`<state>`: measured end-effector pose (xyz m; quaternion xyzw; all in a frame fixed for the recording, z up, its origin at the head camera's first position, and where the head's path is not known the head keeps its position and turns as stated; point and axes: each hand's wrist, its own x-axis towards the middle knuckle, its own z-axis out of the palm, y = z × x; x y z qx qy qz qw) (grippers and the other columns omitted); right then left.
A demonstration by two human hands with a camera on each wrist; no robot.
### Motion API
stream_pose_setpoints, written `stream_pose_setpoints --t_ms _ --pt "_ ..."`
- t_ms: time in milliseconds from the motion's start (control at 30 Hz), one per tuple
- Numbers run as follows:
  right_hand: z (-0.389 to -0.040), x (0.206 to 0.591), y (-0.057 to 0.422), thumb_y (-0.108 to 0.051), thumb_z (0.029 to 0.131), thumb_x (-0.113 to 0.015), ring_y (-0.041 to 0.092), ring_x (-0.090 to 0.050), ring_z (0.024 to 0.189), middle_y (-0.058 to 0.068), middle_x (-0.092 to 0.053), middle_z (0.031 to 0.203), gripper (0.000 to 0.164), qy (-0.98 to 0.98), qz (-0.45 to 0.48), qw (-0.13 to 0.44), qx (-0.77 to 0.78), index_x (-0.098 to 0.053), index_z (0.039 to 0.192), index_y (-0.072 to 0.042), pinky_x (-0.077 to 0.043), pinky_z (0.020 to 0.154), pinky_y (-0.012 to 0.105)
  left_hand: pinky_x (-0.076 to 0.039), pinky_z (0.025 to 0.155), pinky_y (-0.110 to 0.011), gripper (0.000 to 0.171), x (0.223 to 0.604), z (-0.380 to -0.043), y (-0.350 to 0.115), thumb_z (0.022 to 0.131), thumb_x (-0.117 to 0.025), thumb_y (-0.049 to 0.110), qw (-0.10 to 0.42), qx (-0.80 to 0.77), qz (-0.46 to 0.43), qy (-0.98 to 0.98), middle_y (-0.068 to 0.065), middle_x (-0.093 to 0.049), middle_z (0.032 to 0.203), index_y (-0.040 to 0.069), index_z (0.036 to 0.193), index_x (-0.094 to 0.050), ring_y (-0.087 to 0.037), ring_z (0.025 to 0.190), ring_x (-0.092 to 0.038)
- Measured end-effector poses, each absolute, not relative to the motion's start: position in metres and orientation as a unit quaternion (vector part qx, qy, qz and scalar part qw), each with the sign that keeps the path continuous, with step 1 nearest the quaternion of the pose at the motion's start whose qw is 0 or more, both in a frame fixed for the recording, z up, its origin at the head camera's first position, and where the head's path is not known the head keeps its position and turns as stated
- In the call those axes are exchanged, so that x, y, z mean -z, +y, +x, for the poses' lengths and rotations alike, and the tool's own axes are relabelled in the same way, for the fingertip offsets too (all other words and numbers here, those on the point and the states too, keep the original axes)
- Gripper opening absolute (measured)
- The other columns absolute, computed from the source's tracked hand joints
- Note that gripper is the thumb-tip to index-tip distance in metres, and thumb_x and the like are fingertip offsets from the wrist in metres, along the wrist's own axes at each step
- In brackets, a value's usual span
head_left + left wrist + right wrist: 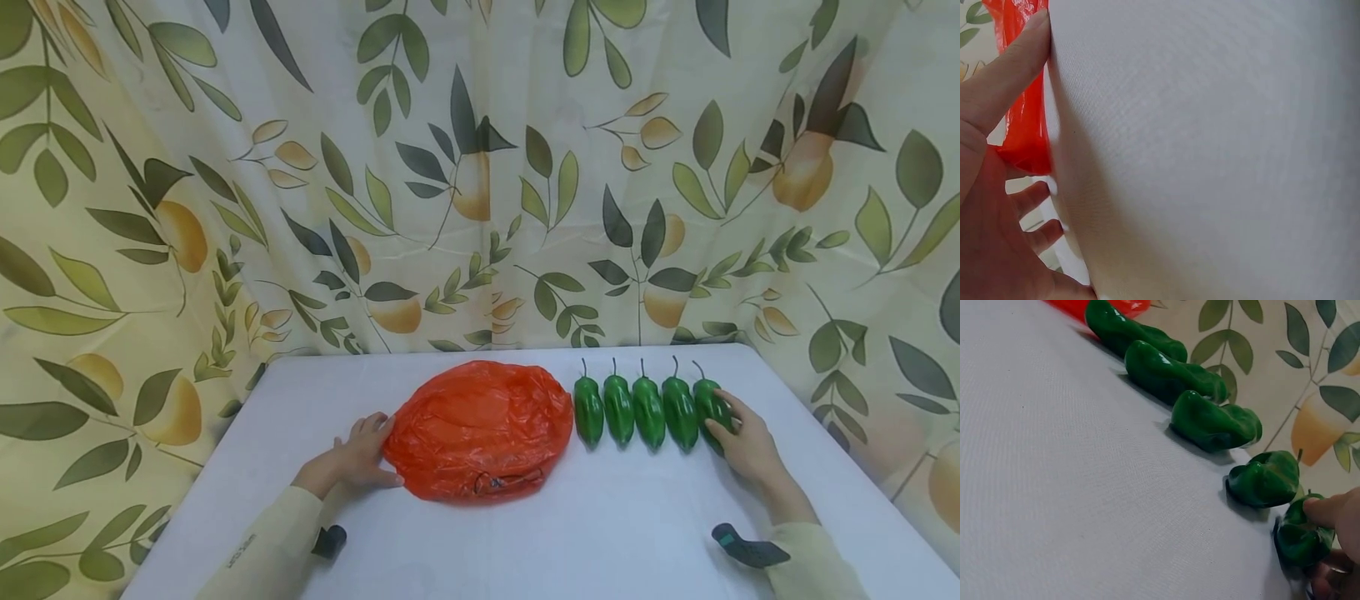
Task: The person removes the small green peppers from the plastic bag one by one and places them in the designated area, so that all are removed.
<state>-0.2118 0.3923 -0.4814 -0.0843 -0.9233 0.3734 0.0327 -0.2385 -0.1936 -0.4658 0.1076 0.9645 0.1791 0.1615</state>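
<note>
A crumpled red plastic bag [480, 425] lies spread on the white table, its dark tie string at the front edge. My left hand [365, 456] rests against the bag's left side, fingers and thumb spread; in the left wrist view the thumb lies along the red plastic [1025, 125]. To the bag's right, several green peppers [648, 412] lie in a row, stems pointing away from me. My right hand [750, 437] holds the rightmost green pepper [1300, 540] between thumb and fingers, at the table surface. Its fingertips are partly hidden behind the pepper.
The white tabletop [555, 550] stretches in front of the bag and peppers. A curtain [487, 183] printed with leaves and fruit hangs behind the table and along both sides. Dark wrist devices [750, 547] stick out from both sleeves.
</note>
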Motion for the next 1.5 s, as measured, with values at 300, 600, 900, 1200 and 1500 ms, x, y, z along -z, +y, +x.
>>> stream_pose_setpoints --t_ms 300,600,900,1200,1500 --pt "-0.211 0.481 0.392 -0.036 0.11 -0.036 0.072 -0.027 0.132 0.048 -0.021 0.15 0.07 -0.925 -0.095 0.021 -0.368 -0.006 0.16 0.002 -0.032 0.105 0.078 -0.016 0.114 -0.081 0.11 0.468 -0.237 -0.195 0.073 -0.088 0.041 0.162 -0.183 0.098 0.965 -0.014 -0.026 0.166 0.017 0.161 -0.027 -0.042 0.15 -0.022" --pt "-0.206 0.478 0.399 -0.038 0.11 -0.033 0.071 -0.03 0.131 0.049 -0.023 0.148 0.07 -0.927 -0.089 0.018 -0.364 -0.008 0.158 0.007 -0.038 0.104 0.074 -0.016 0.116 -0.079 0.109 0.471 -0.234 -0.192 0.074 -0.087 0.042 0.153 -0.189 0.098 0.965 -0.01 -0.027 0.166 0.019 0.162 -0.026 -0.038 0.151 -0.025" --pt "-0.201 0.47 0.404 -0.041 0.11 -0.031 0.071 -0.027 0.133 0.05 -0.018 0.15 0.071 -0.922 -0.096 0.013 -0.375 -0.008 0.159 0.005 -0.033 0.105 0.077 -0.013 0.119 -0.075 0.109 0.467 -0.23 -0.191 0.076 -0.086 0.042 0.152 -0.205 0.101 0.962 -0.012 -0.022 0.168 0.025 0.163 -0.022 -0.04 0.154 -0.019" --pt "-0.2 0.461 0.401 -0.036 0.109 -0.035 0.07 -0.024 0.134 0.048 -0.021 0.15 0.067 -0.92 -0.102 0.056 -0.374 -0.015 0.158 0.006 -0.027 0.104 0.081 -0.031 0.115 -0.072 0.107 0.467 -0.232 -0.199 0.075 -0.086 0.046 0.144 -0.232 0.107 0.956 -0.013 -0.022 0.168 0.028 0.162 -0.026 -0.041 0.153 -0.021" --pt "-0.199 0.45 0.39 -0.036 0.109 -0.037 0.067 -0.024 0.137 0.045 -0.021 0.153 0.066 -0.914 -0.095 0.082 -0.385 -0.017 0.159 0.001 -0.028 0.103 0.081 -0.037 0.11 -0.072 0.099 0.457 -0.233 -0.206 0.083 -0.078 0.047 0.124 -0.262 0.124 0.949 -0.019 -0.02 0.167 0.018 0.162 -0.025 -0.047 0.152 -0.02"
